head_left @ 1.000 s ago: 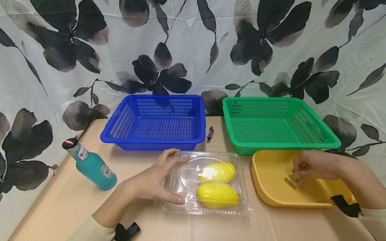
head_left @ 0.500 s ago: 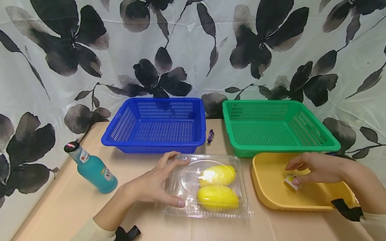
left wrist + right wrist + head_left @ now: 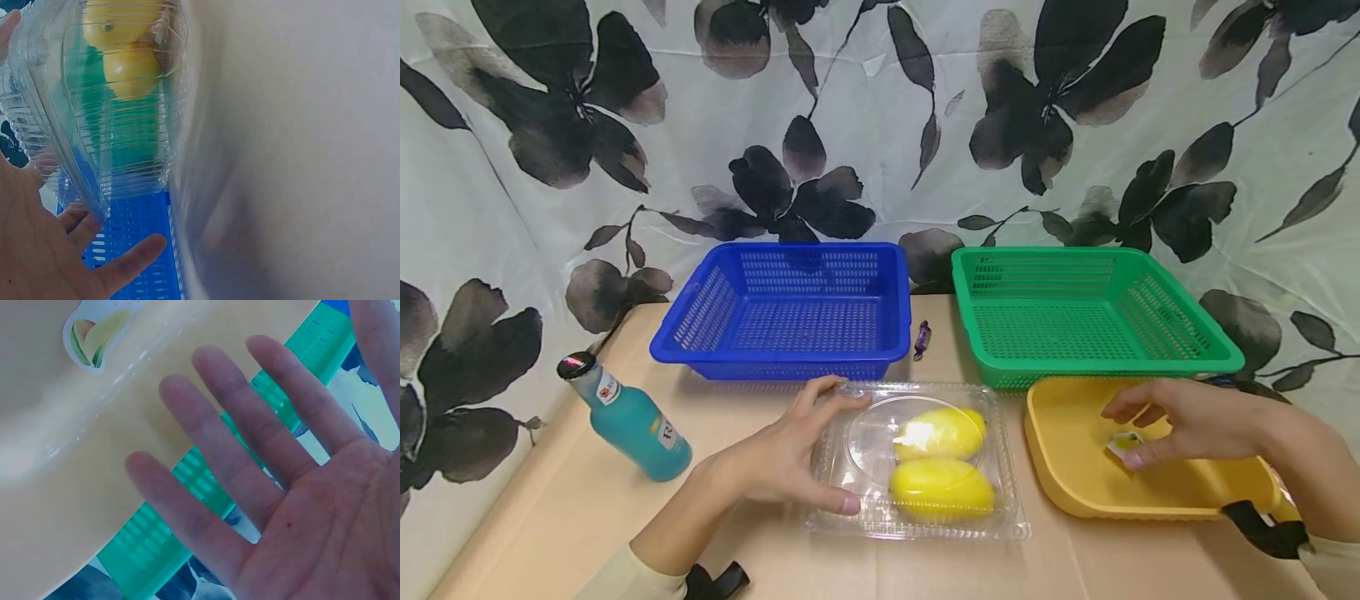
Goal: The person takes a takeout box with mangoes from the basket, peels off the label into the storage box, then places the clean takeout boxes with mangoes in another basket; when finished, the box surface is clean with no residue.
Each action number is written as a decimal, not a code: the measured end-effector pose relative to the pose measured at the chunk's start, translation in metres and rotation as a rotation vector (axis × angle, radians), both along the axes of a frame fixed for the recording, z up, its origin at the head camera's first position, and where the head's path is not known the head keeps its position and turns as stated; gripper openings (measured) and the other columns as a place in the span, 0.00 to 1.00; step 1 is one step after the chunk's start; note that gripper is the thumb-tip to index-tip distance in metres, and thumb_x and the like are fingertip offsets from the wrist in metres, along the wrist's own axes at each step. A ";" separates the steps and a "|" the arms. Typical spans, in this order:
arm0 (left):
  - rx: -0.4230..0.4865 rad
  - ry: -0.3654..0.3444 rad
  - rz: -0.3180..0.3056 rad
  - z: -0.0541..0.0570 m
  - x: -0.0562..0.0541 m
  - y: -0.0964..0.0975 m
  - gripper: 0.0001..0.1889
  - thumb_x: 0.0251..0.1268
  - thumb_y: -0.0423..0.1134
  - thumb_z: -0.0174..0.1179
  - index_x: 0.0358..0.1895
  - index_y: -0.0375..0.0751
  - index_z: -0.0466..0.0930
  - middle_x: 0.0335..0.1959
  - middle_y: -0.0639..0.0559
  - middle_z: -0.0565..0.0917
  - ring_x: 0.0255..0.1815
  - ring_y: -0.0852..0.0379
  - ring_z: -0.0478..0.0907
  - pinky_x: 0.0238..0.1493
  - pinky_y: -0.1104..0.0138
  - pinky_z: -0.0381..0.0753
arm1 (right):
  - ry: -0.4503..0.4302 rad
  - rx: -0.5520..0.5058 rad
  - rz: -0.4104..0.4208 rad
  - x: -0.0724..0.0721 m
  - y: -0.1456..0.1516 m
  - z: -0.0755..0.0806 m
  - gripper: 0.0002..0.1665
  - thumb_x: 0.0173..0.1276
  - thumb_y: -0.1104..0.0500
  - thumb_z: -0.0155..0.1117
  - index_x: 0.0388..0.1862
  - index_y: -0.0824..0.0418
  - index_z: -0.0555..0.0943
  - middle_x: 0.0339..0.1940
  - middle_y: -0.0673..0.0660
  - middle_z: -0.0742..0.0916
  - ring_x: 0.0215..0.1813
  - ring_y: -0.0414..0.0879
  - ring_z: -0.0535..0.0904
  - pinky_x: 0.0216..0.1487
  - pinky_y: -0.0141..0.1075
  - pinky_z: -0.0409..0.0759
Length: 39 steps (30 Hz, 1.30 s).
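In the head view my left hand (image 3: 782, 458) spans the left side of a clear plastic clamshell box (image 3: 865, 450), with thumb and fingers spread along it. Inside the box lie two yellow mango-like fruits (image 3: 942, 490). The left wrist view shows the box's ribbed side close to that hand (image 3: 56, 250). My right hand (image 3: 1202, 421) hovers over a yellow tray (image 3: 1078, 492), its fingers spread and holding nothing in the right wrist view. Below it in the tray lies a small white piece with a fruit picture (image 3: 100, 331), partly hidden by the thumb in the head view.
A blue basket (image 3: 805, 367) and a green basket (image 3: 1105, 365) stand at the back. Between them lies a small purple wrapped candy (image 3: 922, 340). A turquoise bottle (image 3: 636, 429) lies at the left of the table (image 3: 925, 575). Behind hangs a flowered curtain (image 3: 917, 208).
My right hand has let go of the small fruit-picture piece; its fingers have spread apart above the tray. The left hand and the box have stayed in place.
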<state>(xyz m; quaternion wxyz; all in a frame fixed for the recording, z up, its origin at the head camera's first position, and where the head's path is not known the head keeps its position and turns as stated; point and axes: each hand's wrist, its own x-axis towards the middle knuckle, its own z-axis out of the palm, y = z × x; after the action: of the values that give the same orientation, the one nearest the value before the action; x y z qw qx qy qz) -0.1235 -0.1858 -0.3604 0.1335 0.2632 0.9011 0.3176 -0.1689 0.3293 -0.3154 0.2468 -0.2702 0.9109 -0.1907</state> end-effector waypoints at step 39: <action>0.029 -0.008 0.004 -0.001 0.000 0.001 0.60 0.38 0.73 0.76 0.80 0.71 0.57 0.81 0.55 0.43 0.81 0.43 0.45 0.72 0.31 0.59 | 0.310 -0.229 0.146 0.032 -0.090 0.008 0.46 0.62 0.36 0.74 0.77 0.38 0.67 0.75 0.42 0.73 0.71 0.49 0.74 0.61 0.55 0.82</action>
<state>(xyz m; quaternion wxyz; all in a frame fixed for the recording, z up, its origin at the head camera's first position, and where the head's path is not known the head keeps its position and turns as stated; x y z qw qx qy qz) -0.1237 -0.1847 -0.3614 0.1328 0.2622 0.8963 0.3319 -0.1367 0.2396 -0.3070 0.0847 -0.3878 0.8883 -0.2310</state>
